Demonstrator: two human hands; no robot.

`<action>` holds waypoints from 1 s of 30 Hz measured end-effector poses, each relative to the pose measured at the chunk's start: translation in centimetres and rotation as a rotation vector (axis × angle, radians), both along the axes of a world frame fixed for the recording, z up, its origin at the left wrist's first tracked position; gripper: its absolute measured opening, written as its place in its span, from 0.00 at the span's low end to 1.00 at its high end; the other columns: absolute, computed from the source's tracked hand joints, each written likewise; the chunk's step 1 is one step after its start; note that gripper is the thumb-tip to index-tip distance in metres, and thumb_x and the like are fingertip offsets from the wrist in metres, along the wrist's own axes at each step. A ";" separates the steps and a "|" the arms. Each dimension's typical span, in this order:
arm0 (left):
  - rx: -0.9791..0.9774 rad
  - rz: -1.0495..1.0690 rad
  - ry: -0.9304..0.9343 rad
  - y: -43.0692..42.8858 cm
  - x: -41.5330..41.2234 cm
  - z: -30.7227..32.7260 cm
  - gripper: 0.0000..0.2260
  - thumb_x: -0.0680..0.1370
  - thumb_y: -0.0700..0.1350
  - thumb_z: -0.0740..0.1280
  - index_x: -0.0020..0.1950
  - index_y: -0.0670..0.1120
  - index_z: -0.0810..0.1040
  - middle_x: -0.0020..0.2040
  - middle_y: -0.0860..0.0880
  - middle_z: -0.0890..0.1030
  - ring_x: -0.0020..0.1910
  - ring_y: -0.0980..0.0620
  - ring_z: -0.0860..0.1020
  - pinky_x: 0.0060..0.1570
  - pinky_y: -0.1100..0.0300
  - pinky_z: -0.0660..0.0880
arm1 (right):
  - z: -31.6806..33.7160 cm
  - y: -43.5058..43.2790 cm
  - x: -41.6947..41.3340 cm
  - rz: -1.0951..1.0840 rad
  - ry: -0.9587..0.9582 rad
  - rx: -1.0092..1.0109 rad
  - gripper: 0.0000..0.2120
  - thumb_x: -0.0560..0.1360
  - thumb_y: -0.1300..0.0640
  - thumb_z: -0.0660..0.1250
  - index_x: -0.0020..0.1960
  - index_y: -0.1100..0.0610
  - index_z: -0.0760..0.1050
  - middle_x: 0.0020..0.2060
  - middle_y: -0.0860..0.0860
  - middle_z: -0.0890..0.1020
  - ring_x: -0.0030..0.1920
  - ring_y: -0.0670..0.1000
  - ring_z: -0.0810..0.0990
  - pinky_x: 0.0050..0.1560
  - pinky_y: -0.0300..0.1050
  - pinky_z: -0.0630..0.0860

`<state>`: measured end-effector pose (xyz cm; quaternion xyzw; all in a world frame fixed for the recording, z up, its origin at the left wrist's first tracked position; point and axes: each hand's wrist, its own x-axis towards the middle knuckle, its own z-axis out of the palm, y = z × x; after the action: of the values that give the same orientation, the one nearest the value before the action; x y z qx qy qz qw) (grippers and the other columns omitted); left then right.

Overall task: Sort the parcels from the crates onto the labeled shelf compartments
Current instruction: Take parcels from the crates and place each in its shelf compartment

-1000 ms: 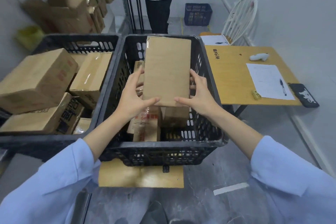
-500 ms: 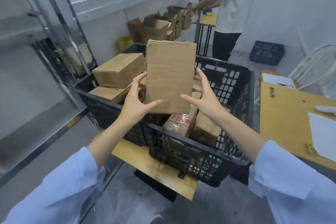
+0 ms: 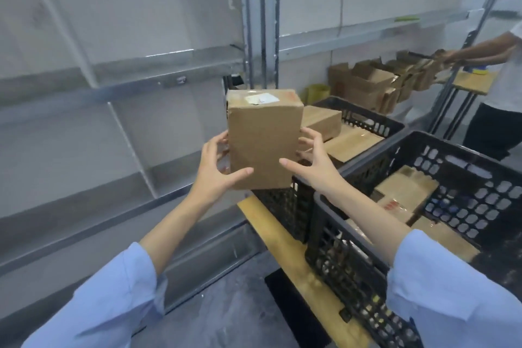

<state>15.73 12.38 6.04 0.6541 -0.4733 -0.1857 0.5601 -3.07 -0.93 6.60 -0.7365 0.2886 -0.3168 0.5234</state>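
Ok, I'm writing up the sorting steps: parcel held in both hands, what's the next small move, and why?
Probably tip the parcel toward you to read its white label: left hand and right hand grip its sides before the shelf, and the label sits on the top face, angled away.

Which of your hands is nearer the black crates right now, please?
Right. The right hand holds the parcel on the side facing the crates; the left hand holds its opposite side, toward the shelf.
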 end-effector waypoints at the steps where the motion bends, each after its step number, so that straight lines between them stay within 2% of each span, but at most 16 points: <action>1: 0.004 0.036 0.003 1.1 0.9 0.0 0.43 0.63 0.60 0.78 0.73 0.56 0.63 0.71 0.54 0.65 0.69 0.56 0.69 0.69 0.44 0.69 | -0.1 0.2 1.4 0.034 -0.011 -0.001 0.35 0.75 0.55 0.73 0.72 0.48 0.56 0.69 0.45 0.65 0.63 0.41 0.72 0.50 0.23 0.70; 3: 0.023 0.111 0.011 3.3 2.5 0.2 0.42 0.64 0.60 0.79 0.72 0.54 0.63 0.73 0.55 0.63 0.69 0.55 0.68 0.69 0.43 0.69 | 0.0 1.2 4.1 0.108 -0.016 0.012 0.32 0.75 0.55 0.73 0.70 0.48 0.57 0.69 0.45 0.65 0.62 0.38 0.72 0.49 0.21 0.70; 5: 0.025 0.177 0.011 5.4 4.1 0.3 0.41 0.64 0.57 0.79 0.71 0.53 0.63 0.74 0.57 0.62 0.69 0.53 0.69 0.68 0.43 0.70 | 0.1 2.3 6.6 0.174 -0.036 0.029 0.33 0.74 0.54 0.74 0.69 0.47 0.55 0.68 0.45 0.65 0.67 0.45 0.69 0.52 0.24 0.70; 8: 0.012 0.235 0.022 8.5 6.1 0.7 0.41 0.64 0.57 0.80 0.71 0.56 0.62 0.69 0.64 0.65 0.68 0.52 0.71 0.67 0.46 0.71 | 0.1 4.0 10.0 0.256 -0.051 -0.001 0.42 0.71 0.49 0.75 0.73 0.42 0.50 0.70 0.45 0.63 0.71 0.48 0.65 0.65 0.37 0.68; 10: -0.001 0.278 0.029 10.7 7.3 0.9 0.44 0.66 0.56 0.79 0.75 0.59 0.57 0.69 0.62 0.65 0.69 0.50 0.70 0.68 0.49 0.70 | 0.1 5.3 12.3 0.319 -0.027 -0.036 0.47 0.68 0.42 0.76 0.77 0.41 0.49 0.74 0.45 0.61 0.72 0.46 0.63 0.68 0.42 0.67; 12: -0.021 0.323 0.033 12.8 8.2 1.2 0.46 0.66 0.56 0.78 0.77 0.62 0.53 0.70 0.60 0.64 0.69 0.50 0.69 0.68 0.52 0.69 | 0.2 6.6 14.6 0.382 0.000 -0.040 0.48 0.66 0.37 0.75 0.78 0.40 0.51 0.75 0.44 0.62 0.72 0.47 0.66 0.66 0.42 0.69; 14: -0.028 0.387 0.034 14.8 9.0 1.2 0.44 0.66 0.56 0.78 0.75 0.62 0.56 0.71 0.59 0.64 0.70 0.50 0.69 0.67 0.54 0.69 | 0.3 8.0 16.6 0.452 0.005 -0.028 0.47 0.66 0.35 0.74 0.77 0.40 0.53 0.74 0.44 0.65 0.70 0.46 0.69 0.62 0.37 0.70; 17: -0.031 0.462 0.039 18.0 10.4 1.2 0.42 0.65 0.58 0.78 0.75 0.58 0.62 0.72 0.59 0.67 0.70 0.55 0.69 0.64 0.58 0.69 | 0.8 10.1 18.9 0.523 -0.006 -0.006 0.43 0.68 0.36 0.72 0.77 0.43 0.57 0.70 0.42 0.71 0.69 0.44 0.71 0.66 0.40 0.69; 19: -0.026 0.503 0.027 20.1 11.2 1.1 0.40 0.64 0.61 0.77 0.73 0.58 0.65 0.70 0.60 0.71 0.68 0.58 0.71 0.63 0.59 0.70 | 1.1 11.4 20.1 0.552 -0.020 0.009 0.41 0.70 0.37 0.70 0.77 0.45 0.57 0.68 0.40 0.72 0.68 0.43 0.71 0.70 0.44 0.67; 22: -0.019 0.566 0.038 22.8 11.8 1.2 0.37 0.62 0.61 0.76 0.68 0.56 0.68 0.66 0.58 0.75 0.63 0.60 0.74 0.58 0.64 0.71 | 1.4 13.6 21.5 0.579 -0.024 0.022 0.36 0.71 0.36 0.67 0.75 0.45 0.59 0.69 0.43 0.72 0.69 0.44 0.71 0.72 0.48 0.66; 24: -0.029 0.590 0.045 24.2 12.0 1.3 0.34 0.64 0.56 0.78 0.66 0.54 0.68 0.65 0.55 0.76 0.61 0.62 0.75 0.55 0.70 0.70 | 1.4 14.9 22.4 0.599 -0.022 0.023 0.32 0.73 0.38 0.66 0.73 0.45 0.60 0.68 0.45 0.73 0.68 0.44 0.72 0.73 0.50 0.66; 27: -0.053 0.622 0.058 26.2 12.5 1.4 0.29 0.70 0.43 0.78 0.65 0.48 0.66 0.66 0.49 0.74 0.59 0.63 0.74 0.50 0.76 0.70 | 1.4 16.7 23.4 0.637 0.001 0.008 0.26 0.76 0.44 0.68 0.70 0.43 0.61 0.68 0.48 0.74 0.66 0.45 0.73 0.71 0.50 0.68; 28: -0.064 0.631 0.064 26.8 12.7 1.4 0.29 0.70 0.42 0.77 0.66 0.48 0.66 0.66 0.48 0.73 0.59 0.62 0.74 0.49 0.76 0.71 | 1.4 17.3 23.6 0.645 0.001 0.003 0.25 0.76 0.46 0.69 0.69 0.42 0.62 0.68 0.48 0.74 0.65 0.44 0.74 0.71 0.50 0.69; 30: -0.076 0.632 0.078 28.1 12.9 1.3 0.34 0.68 0.48 0.80 0.68 0.50 0.66 0.67 0.50 0.73 0.62 0.58 0.75 0.52 0.74 0.71 | 1.6 18.3 23.8 0.654 -0.009 -0.007 0.26 0.76 0.50 0.71 0.69 0.41 0.62 0.68 0.47 0.73 0.65 0.44 0.74 0.70 0.50 0.69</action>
<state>28.63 40.49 7.35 0.7396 -0.2317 -0.0097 0.6318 20.68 17.40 8.23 -0.7906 0.0332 -0.1359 0.5961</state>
